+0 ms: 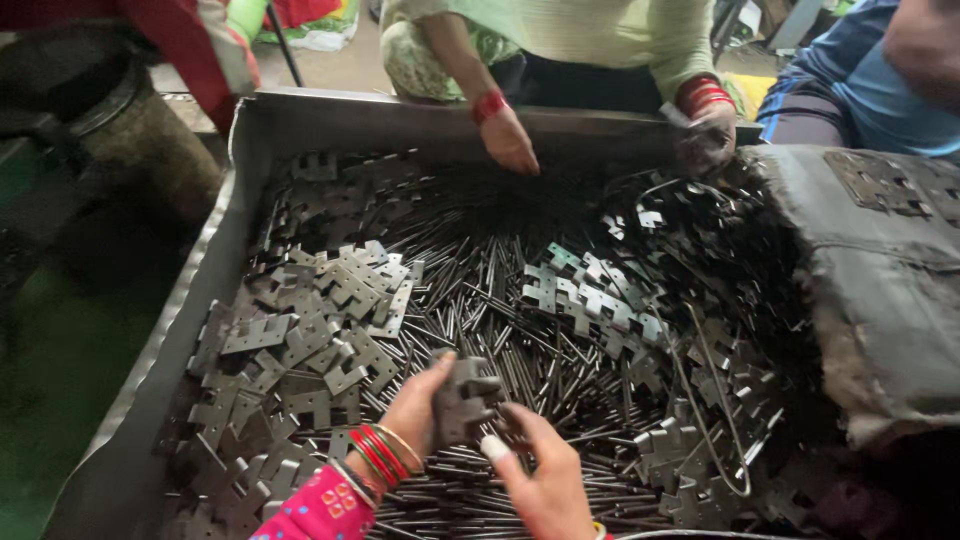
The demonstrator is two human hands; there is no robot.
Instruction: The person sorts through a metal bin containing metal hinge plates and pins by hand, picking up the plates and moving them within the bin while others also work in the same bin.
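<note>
Small stack of flat grey metal plates [462, 397], notched edges, held upright over the near middle of the tray [245, 125]; left hand [420, 410] closed round it, right hand [540, 480] half open, fingertips touching its lower edge; beneath, thin steel pins [500, 290] and loose plates [330, 320] heaped; opposite, another person's hand [508, 140] reaches in

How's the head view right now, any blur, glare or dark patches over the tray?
Head view: the left hand and its stack of metal plates are slightly motion-blurred, as is the right hand; the tray's far middle lies in deep shadow; soft sheen on the pins, no harsh glare.
</note>
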